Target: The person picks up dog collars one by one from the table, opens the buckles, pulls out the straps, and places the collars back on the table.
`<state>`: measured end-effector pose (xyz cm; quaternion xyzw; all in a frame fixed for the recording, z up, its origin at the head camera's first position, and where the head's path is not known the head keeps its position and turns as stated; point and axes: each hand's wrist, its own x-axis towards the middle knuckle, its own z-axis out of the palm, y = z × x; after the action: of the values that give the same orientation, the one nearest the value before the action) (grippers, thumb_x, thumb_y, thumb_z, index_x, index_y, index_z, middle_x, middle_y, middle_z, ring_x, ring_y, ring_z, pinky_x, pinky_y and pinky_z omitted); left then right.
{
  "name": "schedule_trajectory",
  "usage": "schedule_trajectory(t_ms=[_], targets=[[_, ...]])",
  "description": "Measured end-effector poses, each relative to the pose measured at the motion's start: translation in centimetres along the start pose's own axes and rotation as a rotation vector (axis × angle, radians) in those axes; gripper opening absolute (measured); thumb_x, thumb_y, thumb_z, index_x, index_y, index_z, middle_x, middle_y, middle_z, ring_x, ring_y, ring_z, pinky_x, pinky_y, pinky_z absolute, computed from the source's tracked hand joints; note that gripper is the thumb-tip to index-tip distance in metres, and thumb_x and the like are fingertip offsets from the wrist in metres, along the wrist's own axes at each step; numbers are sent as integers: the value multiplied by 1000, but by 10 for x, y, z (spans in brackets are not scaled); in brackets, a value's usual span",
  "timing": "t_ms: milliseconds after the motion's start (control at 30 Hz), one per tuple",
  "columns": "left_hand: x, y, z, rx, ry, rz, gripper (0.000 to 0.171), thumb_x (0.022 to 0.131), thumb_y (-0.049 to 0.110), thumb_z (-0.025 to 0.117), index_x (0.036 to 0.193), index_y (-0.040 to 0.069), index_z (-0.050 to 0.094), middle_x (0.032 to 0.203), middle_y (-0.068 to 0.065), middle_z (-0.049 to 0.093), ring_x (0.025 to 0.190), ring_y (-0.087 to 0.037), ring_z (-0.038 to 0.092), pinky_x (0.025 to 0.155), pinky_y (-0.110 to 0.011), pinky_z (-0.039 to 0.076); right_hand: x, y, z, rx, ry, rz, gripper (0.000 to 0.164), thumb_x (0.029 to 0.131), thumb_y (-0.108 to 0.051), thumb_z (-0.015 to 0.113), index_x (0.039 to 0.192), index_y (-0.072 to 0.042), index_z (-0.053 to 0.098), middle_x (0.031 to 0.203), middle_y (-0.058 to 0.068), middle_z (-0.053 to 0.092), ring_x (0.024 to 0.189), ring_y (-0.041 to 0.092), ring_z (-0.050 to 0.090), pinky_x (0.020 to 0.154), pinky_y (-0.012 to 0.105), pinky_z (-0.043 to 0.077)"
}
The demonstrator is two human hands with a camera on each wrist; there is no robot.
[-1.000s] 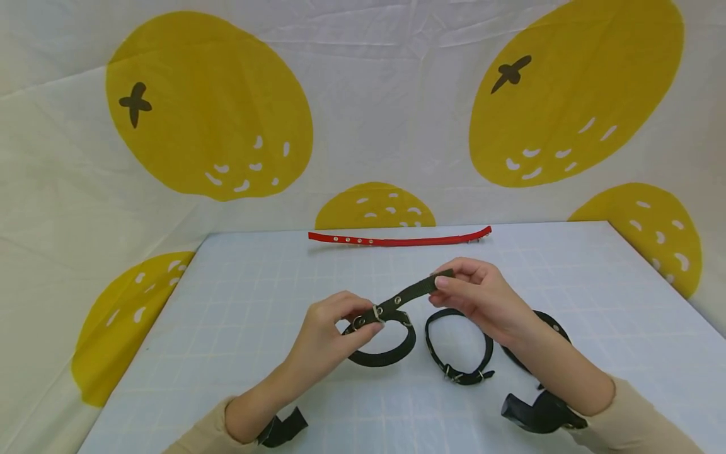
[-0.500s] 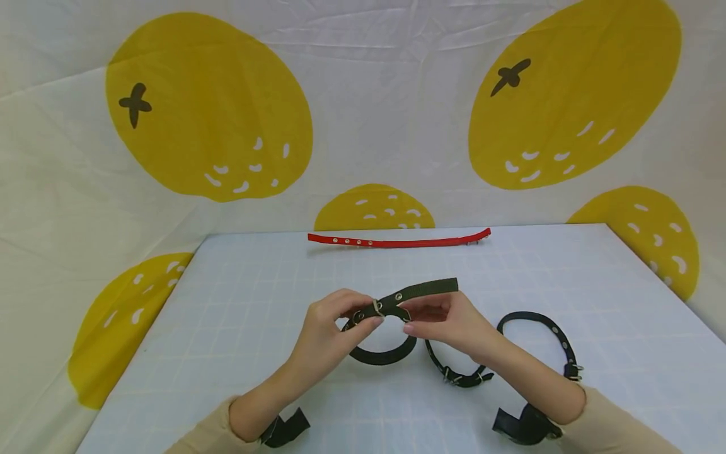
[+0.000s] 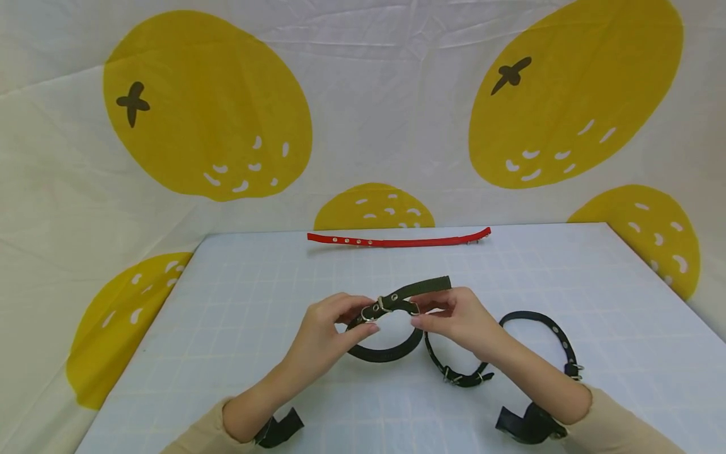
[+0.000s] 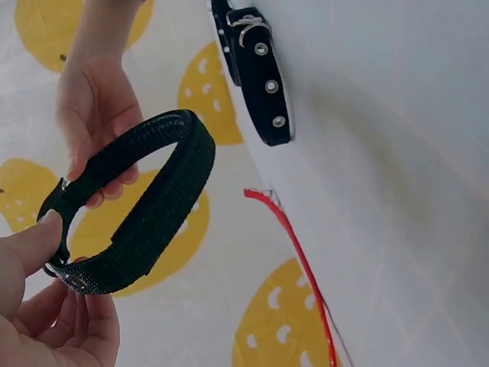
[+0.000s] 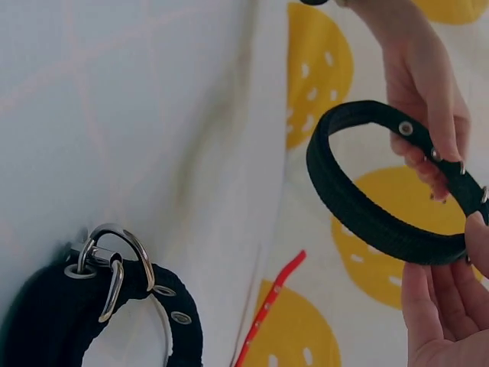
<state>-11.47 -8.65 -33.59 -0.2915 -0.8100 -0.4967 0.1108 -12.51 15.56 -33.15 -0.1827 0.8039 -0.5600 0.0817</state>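
Observation:
A dark green pet collar (image 3: 382, 355) is held up over the table, its end threaded through a metal buckle into a loop. My left hand (image 3: 326, 328) pinches it between thumb and fingers beside a D-ring. Thumb and fingertips of my right hand (image 3: 462, 318) pinch the loop at a metal fitting, just under the loose strap end (image 3: 428, 285), which sticks out to the right above that hand. Both hands also show around the collar (image 4: 183, 176) in the left wrist view. From the right wrist, eyelets are visible along the collar (image 5: 355, 208).
A black buckled collar (image 3: 467, 380) lies right of the held one, partly behind the right hand. Another black collar (image 3: 561, 337) lies farther right, partly covered by the forearm. Along the table's back edge stretches a straight red collar (image 3: 397, 242). A fruit-patterned cloth (image 3: 391, 126) hangs behind.
My right hand has let go of the strap's tip and moved down and left to pinch the loop below it. The left hand keeps its grip; the collar has shifted slightly.

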Motion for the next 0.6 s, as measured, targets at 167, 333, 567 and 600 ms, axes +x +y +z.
schedule_trajectory(t_ms=[167,333,567,600], targets=[[-1,-2,-1,10,7,-28,24,75,10,77,97,10,69,85,4,65,71,-6,58,67,-22,53,-1,-2,-4,-14,27,14,33,83,-12,70,109,6,63,102,13,66,95,26,62,76,30,54],[-3,-4,-2,-6,-9,-35,33,77,9,75,110,12,67,92,5,66,73,-7,59,68,-23,54,-1,-4,-5,-9,28,29,32,83,-13,71,109,4,64,100,13,67,96,26,61,77,32,54],[-4,-6,-5,17,-21,16,44,78,3,73,120,15,63,88,4,64,73,-7,58,68,-23,53,-4,-5,-12,5,42,47,31,84,-15,70,110,2,65,98,12,67,95,25,60,78,35,53],[-5,-7,-6,21,-24,27,45,79,3,73,121,14,62,88,4,63,73,-7,58,68,-23,53,-4,-4,-13,9,43,42,30,84,-15,70,109,1,65,97,12,67,95,25,60,78,35,53]])
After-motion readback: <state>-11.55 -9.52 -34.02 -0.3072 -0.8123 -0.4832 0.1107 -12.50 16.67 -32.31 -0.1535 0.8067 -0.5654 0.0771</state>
